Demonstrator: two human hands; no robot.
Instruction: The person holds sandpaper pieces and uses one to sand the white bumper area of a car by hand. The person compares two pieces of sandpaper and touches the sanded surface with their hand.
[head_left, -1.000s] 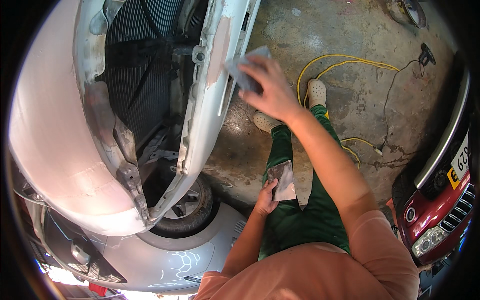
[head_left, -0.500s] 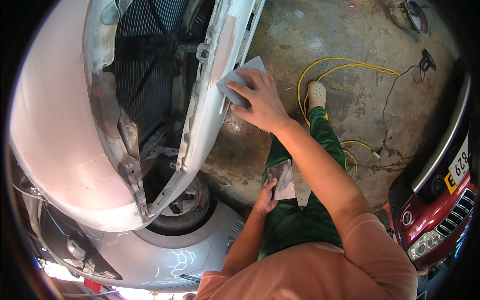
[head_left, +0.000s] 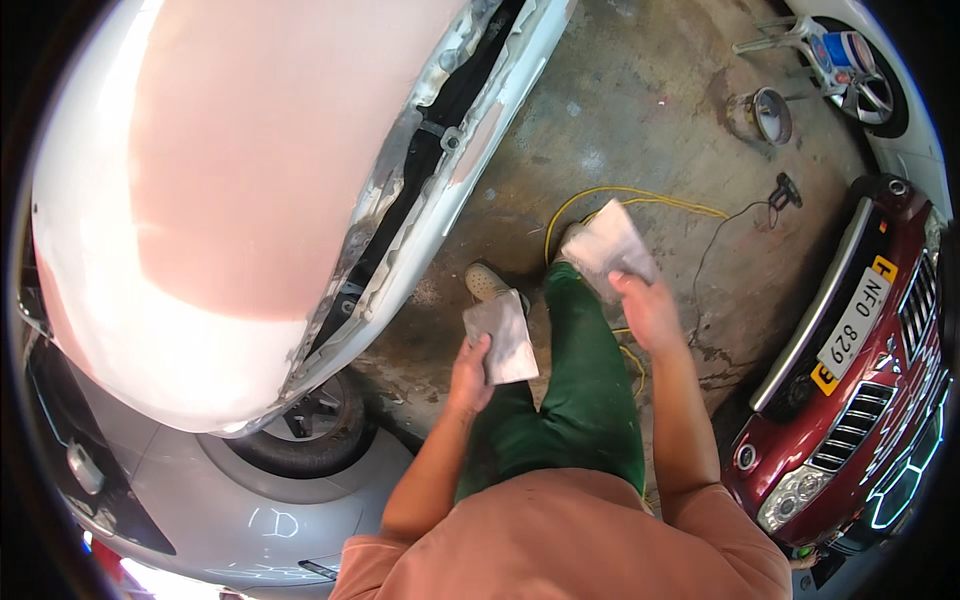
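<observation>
My left hand (head_left: 470, 380) grips a folded piece of sandpaper (head_left: 510, 345), its face coated with pale pinkish dust. Farther out, over my right leg, my right hand (head_left: 650, 315) pinches a second sandpaper sheet (head_left: 610, 243) by its near corner, dusty side up. Both hands are apart from the car. On the left lies the car hood (head_left: 250, 150), white at its margins with a broad pinkish primer patch. Along its right side runs the white front panel (head_left: 430, 240), with a small pinkish patch toward its far end. A narrow dark gap separates the two.
A yellow cord (head_left: 640, 190) joins a black cable on the stained concrete floor (head_left: 560, 100). Farther right are a bucket (head_left: 770, 117), a black tool (head_left: 785, 192) and a stool (head_left: 790, 38) holding a container. A red car (head_left: 850, 400) stands at right; a grey car (head_left: 240, 520) at lower left.
My right hand has come off the front panel and moved right with its sandpaper, now showing the dusty side. My left hand has shifted left with its piece. The engine-bay gap looks narrower.
</observation>
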